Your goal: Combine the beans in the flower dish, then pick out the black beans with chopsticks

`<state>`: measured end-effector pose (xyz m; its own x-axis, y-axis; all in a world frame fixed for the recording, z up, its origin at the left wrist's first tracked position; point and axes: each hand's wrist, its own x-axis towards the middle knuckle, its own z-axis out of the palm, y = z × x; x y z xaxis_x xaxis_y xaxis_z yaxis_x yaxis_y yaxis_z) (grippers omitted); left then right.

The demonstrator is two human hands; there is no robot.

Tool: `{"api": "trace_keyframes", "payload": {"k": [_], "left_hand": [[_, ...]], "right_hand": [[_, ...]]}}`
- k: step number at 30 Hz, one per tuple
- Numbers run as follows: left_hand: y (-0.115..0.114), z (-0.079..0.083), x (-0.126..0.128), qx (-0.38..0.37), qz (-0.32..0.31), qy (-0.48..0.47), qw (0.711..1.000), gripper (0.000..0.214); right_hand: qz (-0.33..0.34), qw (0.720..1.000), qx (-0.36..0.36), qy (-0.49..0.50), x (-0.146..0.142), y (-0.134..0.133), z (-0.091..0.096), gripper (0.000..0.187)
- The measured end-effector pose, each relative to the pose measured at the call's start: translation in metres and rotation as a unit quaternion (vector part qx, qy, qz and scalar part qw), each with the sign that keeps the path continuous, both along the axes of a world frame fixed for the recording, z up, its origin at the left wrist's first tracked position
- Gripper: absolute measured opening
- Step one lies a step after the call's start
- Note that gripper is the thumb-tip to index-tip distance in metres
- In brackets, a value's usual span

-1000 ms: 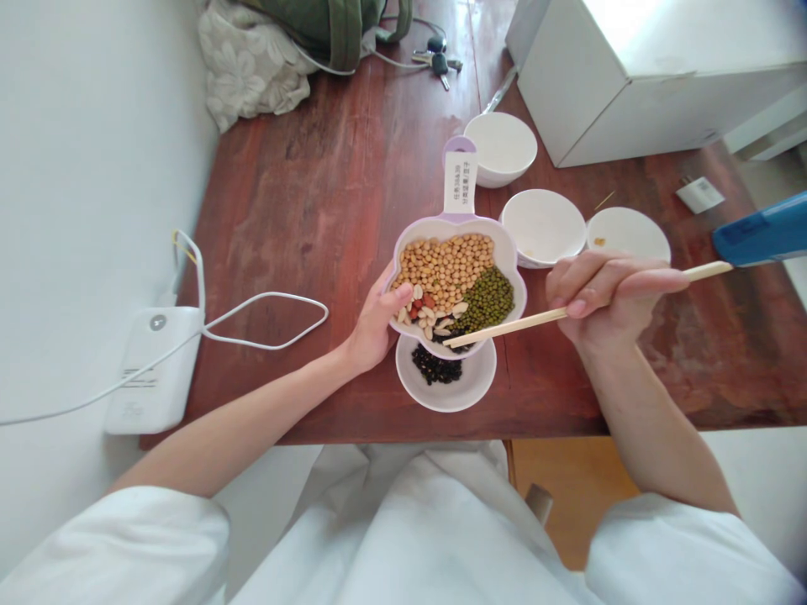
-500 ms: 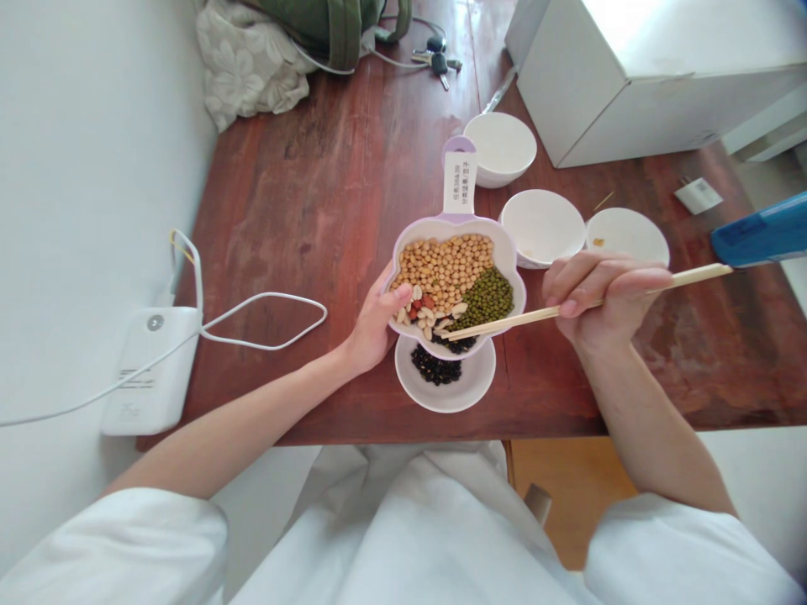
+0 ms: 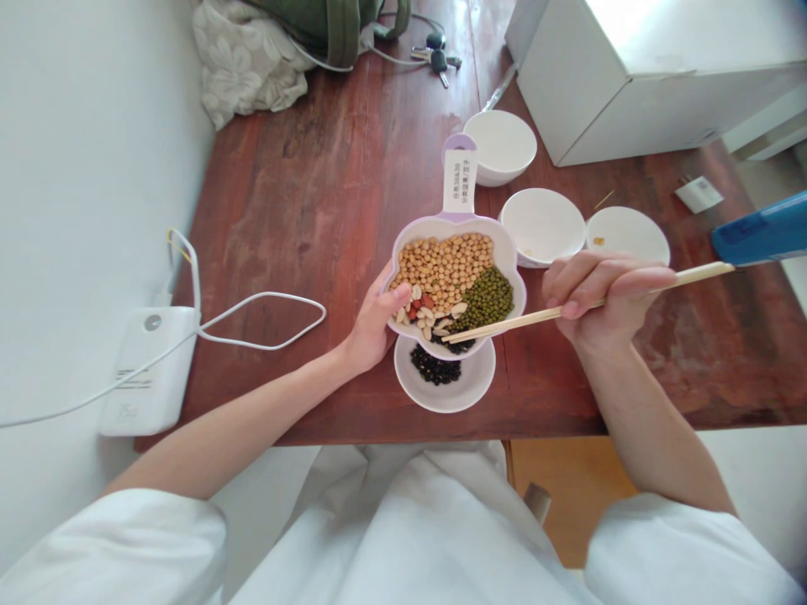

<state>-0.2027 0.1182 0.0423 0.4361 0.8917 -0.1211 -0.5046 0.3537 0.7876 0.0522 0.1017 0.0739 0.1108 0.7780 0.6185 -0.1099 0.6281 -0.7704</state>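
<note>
My left hand (image 3: 378, 323) grips the edge of a white, lilac-rimmed, flower-shaped divided dish (image 3: 510, 252), which has a paper-labelled handle and is tilted up above the table. Its compartments hold soybeans (image 3: 445, 269), mung beans (image 3: 485, 298), pale seeds with red beans (image 3: 422, 313), and black beans (image 3: 455, 343). My right hand (image 3: 605, 298) holds wooden chopsticks (image 3: 517, 321), their tips at the dish's lower edge among the black beans. Under the dish sits a white bowl (image 3: 470, 395) containing black beans (image 3: 435, 366).
Two white bowls (image 3: 501, 147) (image 3: 542, 227) and a white plate (image 3: 627, 235) with a few yellow grains stand right of the dish. Further out are a white box (image 3: 630, 92), a blue object (image 3: 760, 235), keys (image 3: 438, 55), and a white power unit with cable (image 3: 148, 374).
My right hand and the chopsticks have shifted slightly to the left, with the tips still at the dish's lower edge. The dish and my left hand look nearly unmoved.
</note>
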Motion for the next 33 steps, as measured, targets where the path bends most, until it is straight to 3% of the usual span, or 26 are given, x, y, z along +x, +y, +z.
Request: {"api": "trace_keyframes", "payload": {"k": [12,18,25,33], "left_hand": [[0.0,0.001,0.001,0.01,-0.007,-0.014,1.0,0.061],[0.0,-0.004,-0.002,0.01,-0.01,-0.004,1.0,0.058],[0.002,-0.003,0.0,0.024,-0.002,-0.015,1.0,0.059],[0.001,-0.003,0.0,0.031,-0.003,-0.014,0.999,0.057]], "right_hand": [[-0.022,1.0,-0.003,0.003,-0.003,-0.001,0.005,0.06],[0.047,0.993,0.095,-0.053,0.02,0.01,0.004,0.075],[-0.016,0.994,0.085,-0.074,0.028,0.006,0.005,0.075],[0.032,0.986,0.107,-0.125,0.021,0.001,0.01,0.071]]}}
